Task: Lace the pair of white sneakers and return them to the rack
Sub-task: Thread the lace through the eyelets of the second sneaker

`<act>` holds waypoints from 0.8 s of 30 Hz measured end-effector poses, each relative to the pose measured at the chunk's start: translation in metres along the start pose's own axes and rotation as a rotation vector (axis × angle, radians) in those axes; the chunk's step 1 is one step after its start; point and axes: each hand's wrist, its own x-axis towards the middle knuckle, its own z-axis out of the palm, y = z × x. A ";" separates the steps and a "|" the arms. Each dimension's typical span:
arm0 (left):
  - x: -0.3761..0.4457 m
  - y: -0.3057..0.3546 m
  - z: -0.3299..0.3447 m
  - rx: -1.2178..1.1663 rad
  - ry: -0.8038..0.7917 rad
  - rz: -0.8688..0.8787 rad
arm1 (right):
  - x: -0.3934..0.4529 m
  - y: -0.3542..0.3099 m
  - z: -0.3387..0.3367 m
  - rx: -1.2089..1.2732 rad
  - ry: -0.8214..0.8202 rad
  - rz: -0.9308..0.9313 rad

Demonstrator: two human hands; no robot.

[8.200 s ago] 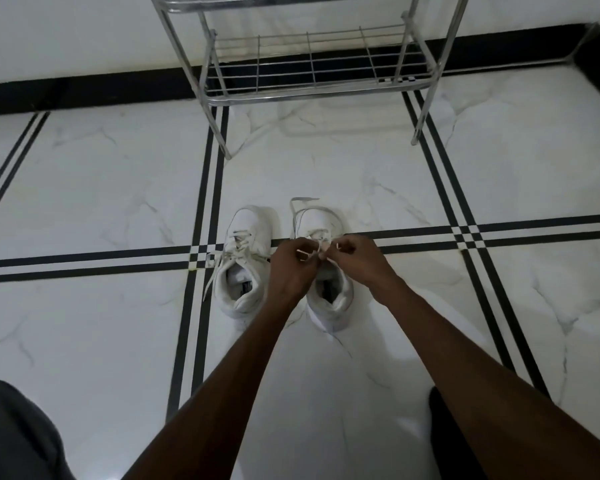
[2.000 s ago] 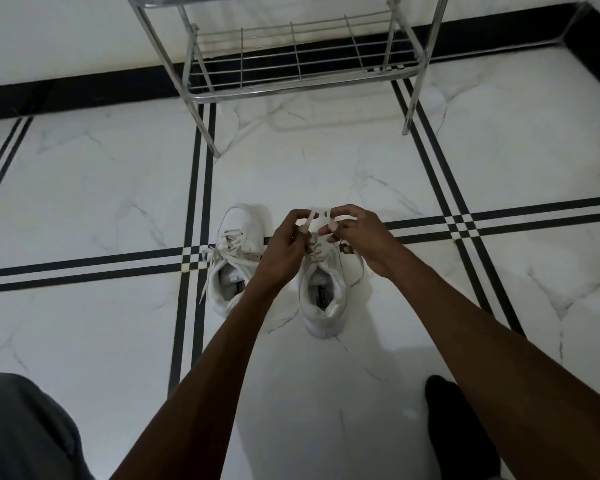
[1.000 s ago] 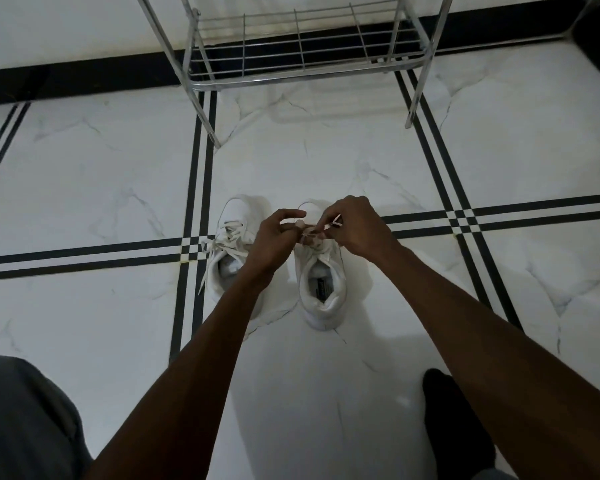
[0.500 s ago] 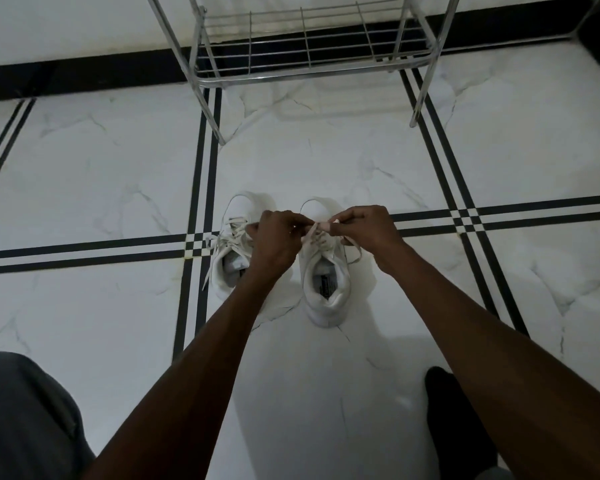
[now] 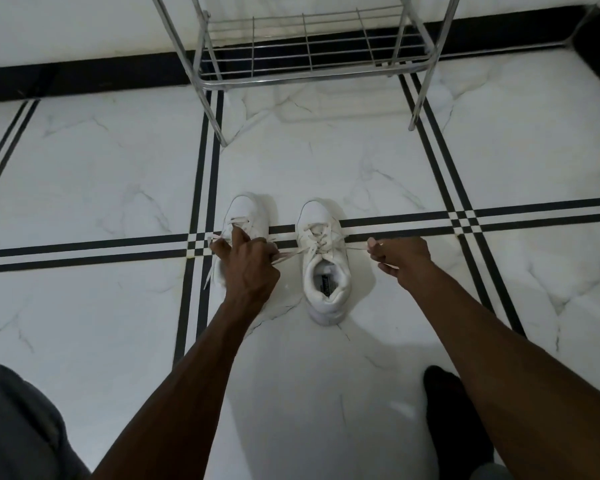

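Observation:
Two white sneakers stand side by side on the marble floor, toes pointing away from me. The right sneaker (image 5: 324,261) has its lace crossed through the eyelets, and the two lace ends run out taut to either side. My left hand (image 5: 248,263) grips the left lace end and lies over the left sneaker (image 5: 245,216), hiding most of it. My right hand (image 5: 397,254) pinches the right lace end, just right of the right sneaker. The metal shoe rack (image 5: 312,74) stands beyond the sneakers, its lowest wire shelf bare.
Black stripes cross the white marble floor (image 5: 326,161). A black skirting (image 5: 84,77) runs along the white wall behind the rack. My knee in grey cloth (image 5: 18,427) is at bottom left and a dark foot (image 5: 454,410) at bottom right.
My hands were together over the right sneaker's tongue. They have moved apart sideways, drawing the two lace ends out tight.

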 end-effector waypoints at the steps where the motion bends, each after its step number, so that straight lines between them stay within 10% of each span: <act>1: -0.002 0.001 0.001 -0.008 -0.007 -0.012 | 0.000 0.002 0.000 -0.006 0.009 -0.004; 7: 0.003 0.007 -0.005 -0.030 -0.037 0.028 | -0.005 -0.003 -0.001 -0.382 0.070 -0.554; 14: 0.007 0.029 0.007 -0.249 -0.162 0.110 | -0.010 0.004 0.018 -0.632 -0.343 -0.972; 24: -0.013 0.037 0.015 0.080 0.137 0.238 | -0.022 0.023 0.025 -1.128 0.126 -1.249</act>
